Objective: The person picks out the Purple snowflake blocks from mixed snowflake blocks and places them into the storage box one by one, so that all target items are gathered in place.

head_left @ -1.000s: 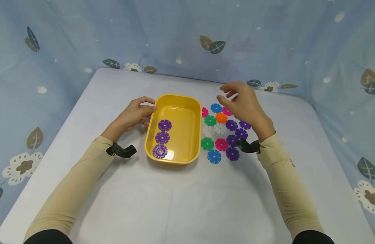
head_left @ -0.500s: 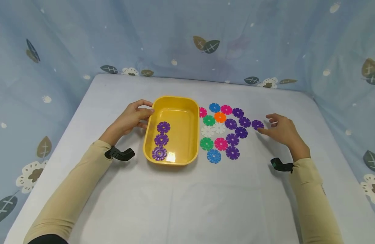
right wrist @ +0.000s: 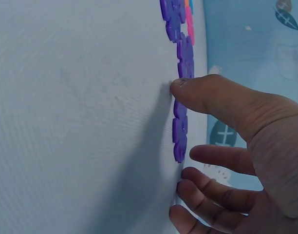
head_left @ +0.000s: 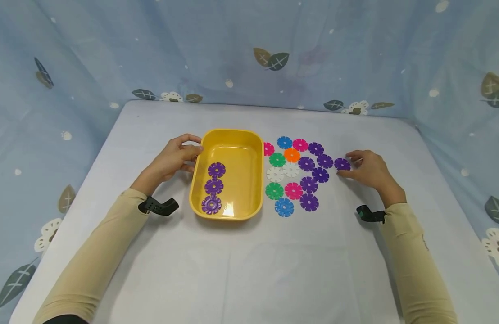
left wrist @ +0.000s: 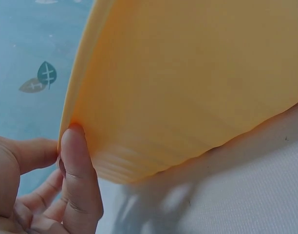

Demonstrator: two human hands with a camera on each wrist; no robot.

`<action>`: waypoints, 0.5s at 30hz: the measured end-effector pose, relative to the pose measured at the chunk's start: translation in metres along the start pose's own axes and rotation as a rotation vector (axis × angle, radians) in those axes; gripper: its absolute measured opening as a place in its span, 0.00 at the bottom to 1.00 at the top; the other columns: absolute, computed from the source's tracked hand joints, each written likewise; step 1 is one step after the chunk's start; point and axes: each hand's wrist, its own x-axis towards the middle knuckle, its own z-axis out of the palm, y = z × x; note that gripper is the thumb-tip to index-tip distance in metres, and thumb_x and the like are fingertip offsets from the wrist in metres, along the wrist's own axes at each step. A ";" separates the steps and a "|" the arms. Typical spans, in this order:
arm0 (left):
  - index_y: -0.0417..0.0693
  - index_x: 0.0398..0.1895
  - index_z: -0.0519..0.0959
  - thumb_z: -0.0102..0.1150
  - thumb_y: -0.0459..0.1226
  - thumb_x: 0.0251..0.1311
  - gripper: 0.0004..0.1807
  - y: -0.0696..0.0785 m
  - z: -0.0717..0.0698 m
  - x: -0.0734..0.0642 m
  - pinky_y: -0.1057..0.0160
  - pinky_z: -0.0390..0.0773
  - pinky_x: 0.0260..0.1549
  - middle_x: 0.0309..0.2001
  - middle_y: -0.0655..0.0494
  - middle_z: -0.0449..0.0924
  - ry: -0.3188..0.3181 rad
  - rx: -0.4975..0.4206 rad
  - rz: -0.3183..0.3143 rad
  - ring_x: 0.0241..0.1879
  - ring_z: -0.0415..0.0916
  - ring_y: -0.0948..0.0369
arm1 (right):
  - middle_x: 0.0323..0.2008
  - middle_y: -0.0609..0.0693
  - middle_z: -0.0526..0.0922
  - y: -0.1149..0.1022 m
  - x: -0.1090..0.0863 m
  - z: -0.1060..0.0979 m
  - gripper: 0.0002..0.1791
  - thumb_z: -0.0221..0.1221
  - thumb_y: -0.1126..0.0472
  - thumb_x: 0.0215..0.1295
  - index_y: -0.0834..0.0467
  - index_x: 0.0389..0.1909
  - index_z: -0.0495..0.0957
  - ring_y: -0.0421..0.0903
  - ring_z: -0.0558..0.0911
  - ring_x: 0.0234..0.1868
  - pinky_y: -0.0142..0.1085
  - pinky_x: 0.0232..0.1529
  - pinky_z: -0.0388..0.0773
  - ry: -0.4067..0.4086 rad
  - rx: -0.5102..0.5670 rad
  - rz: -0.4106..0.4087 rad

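Note:
My left hand pinches the left rim of a yellow plastic tray. In the left wrist view, thumb and fingers clasp the tray's edge from both sides. Three purple flower-shaped plastic discs lie in a column inside the tray. Out to the right, my right hand is spread around a single purple disc on the table. The right wrist view shows the thumb at that disc, and the index fingertip just beside it, seemingly apart.
Between tray and right hand lie several loose flower discs: purple, green, pink, blue, white and orange. A white cloth covers the table. Behind hangs a blue patterned curtain.
My right hand has moved from above the loose discs down to the single purple disc at the right, coming closer around it. My left hand keeps its hold on the tray.

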 end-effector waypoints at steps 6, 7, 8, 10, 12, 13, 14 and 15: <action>0.48 0.65 0.67 0.56 0.44 0.73 0.22 0.000 0.001 0.001 0.62 0.85 0.29 0.48 0.43 0.81 0.002 -0.007 0.012 0.36 0.80 0.56 | 0.53 0.67 0.79 0.000 0.003 0.002 0.32 0.72 0.51 0.58 0.66 0.57 0.78 0.64 0.75 0.53 0.59 0.50 0.74 -0.001 0.014 -0.005; 0.48 0.65 0.67 0.56 0.44 0.73 0.22 0.000 0.001 0.001 0.62 0.85 0.29 0.47 0.43 0.81 0.001 -0.008 0.013 0.36 0.80 0.56 | 0.52 0.66 0.79 0.000 0.003 0.003 0.31 0.72 0.51 0.58 0.66 0.57 0.78 0.64 0.75 0.53 0.59 0.50 0.74 -0.001 0.018 -0.006; 0.48 0.65 0.67 0.56 0.44 0.73 0.22 0.000 0.001 0.001 0.62 0.85 0.28 0.47 0.43 0.81 -0.001 -0.009 0.014 0.36 0.80 0.56 | 0.52 0.66 0.79 0.000 0.004 0.003 0.30 0.72 0.52 0.59 0.66 0.57 0.79 0.64 0.75 0.52 0.58 0.50 0.74 -0.002 0.022 -0.006; 0.48 0.65 0.67 0.57 0.44 0.73 0.22 0.000 0.001 0.002 0.62 0.85 0.28 0.47 0.43 0.81 -0.003 -0.009 0.012 0.36 0.80 0.56 | 0.51 0.66 0.80 0.000 0.004 0.003 0.29 0.72 0.53 0.59 0.66 0.55 0.79 0.63 0.75 0.52 0.58 0.50 0.75 -0.001 0.025 -0.010; 0.48 0.65 0.67 0.57 0.44 0.72 0.22 0.000 0.001 0.002 0.62 0.85 0.28 0.47 0.43 0.81 -0.003 -0.007 0.009 0.36 0.80 0.56 | 0.50 0.66 0.80 0.001 0.005 0.003 0.28 0.72 0.54 0.59 0.66 0.54 0.79 0.63 0.76 0.51 0.57 0.50 0.75 0.002 0.023 -0.016; 0.48 0.65 0.67 0.57 0.44 0.72 0.22 -0.001 0.001 0.002 0.62 0.85 0.29 0.47 0.43 0.81 -0.002 -0.006 0.007 0.36 0.80 0.56 | 0.49 0.66 0.81 0.001 0.006 0.003 0.27 0.72 0.54 0.58 0.66 0.54 0.79 0.62 0.76 0.50 0.57 0.49 0.75 0.004 0.022 -0.022; 0.48 0.65 0.67 0.57 0.44 0.72 0.23 -0.001 0.001 0.002 0.62 0.85 0.29 0.48 0.43 0.81 -0.001 -0.006 0.006 0.36 0.80 0.56 | 0.49 0.66 0.81 0.001 0.006 0.003 0.27 0.72 0.54 0.58 0.67 0.53 0.79 0.62 0.76 0.49 0.56 0.49 0.75 0.006 0.018 -0.026; 0.48 0.65 0.67 0.57 0.44 0.72 0.23 -0.001 0.001 0.003 0.62 0.85 0.29 0.48 0.43 0.81 0.000 -0.006 0.004 0.36 0.80 0.56 | 0.48 0.65 0.81 0.001 0.007 0.003 0.27 0.72 0.54 0.58 0.67 0.52 0.79 0.61 0.76 0.49 0.56 0.48 0.75 0.007 0.017 -0.028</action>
